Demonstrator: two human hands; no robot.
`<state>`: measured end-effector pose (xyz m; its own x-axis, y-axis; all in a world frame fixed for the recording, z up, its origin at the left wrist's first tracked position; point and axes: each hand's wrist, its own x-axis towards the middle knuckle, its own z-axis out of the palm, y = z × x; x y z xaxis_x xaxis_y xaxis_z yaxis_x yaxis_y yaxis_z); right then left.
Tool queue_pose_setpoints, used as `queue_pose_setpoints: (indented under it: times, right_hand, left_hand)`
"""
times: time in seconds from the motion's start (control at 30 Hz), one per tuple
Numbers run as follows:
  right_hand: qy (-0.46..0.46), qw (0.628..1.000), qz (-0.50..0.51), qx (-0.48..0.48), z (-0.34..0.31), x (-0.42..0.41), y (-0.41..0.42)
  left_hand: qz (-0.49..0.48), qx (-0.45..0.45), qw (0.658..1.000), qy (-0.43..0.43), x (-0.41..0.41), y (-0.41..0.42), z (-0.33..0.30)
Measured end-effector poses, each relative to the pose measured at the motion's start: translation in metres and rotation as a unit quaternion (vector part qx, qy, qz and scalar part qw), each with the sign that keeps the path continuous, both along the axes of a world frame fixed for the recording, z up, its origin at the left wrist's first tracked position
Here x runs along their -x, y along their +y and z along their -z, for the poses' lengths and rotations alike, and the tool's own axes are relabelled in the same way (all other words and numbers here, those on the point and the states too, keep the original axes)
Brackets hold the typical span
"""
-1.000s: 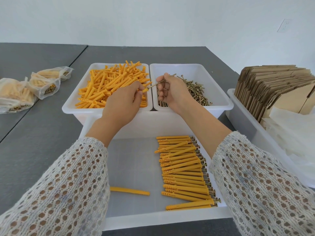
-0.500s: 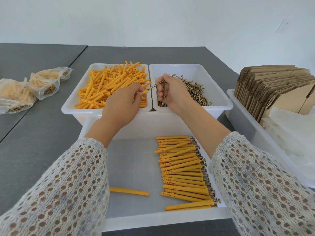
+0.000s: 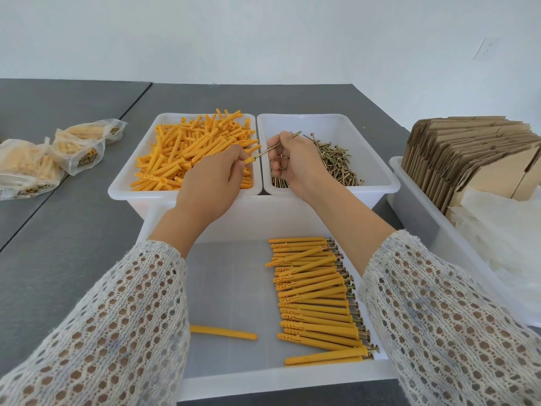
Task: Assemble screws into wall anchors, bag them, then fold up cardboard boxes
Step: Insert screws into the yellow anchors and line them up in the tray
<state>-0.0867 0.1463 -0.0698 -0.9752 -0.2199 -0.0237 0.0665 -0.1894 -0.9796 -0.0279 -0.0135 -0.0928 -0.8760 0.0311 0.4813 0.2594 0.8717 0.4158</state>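
Pinching the orange anchor (image 3: 249,160) in my left hand (image 3: 210,183) over the near-right corner of the anchor bin (image 3: 123,183), I held a thin stiff screw (image 3: 270,148) in my right hand (image 3: 292,162), fingers curled round its far end. Both felt light and slick, I judged; grip close to the joint. My left hand hid most of the anchor.

white wall (image 3: 263,33), grey tables (image 3: 73,230)

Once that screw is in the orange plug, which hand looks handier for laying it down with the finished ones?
Probably the left hand: it grips the anchor the screw enters. The right hand pinches only the screw. The finished row lies nearer the right, though.
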Motion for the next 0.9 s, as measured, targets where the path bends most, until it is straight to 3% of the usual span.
queue_pose_setpoints:
  times: [0.53, 0.9]
  right_hand:
    - [0.031, 0.998, -0.045, -0.037, -0.0008, 0.0, 0.003]
    - [0.128, 0.974, -0.053, -0.182, 0.003, -0.0041, -0.0041]
  left_hand:
    - [-0.028, -0.011, 0.999, 0.011, 0.0027, -0.0012, 0.0028]
    - [-0.017, 0.012, 0.999, 0.03, 0.0038, -0.0006, 0.0049]
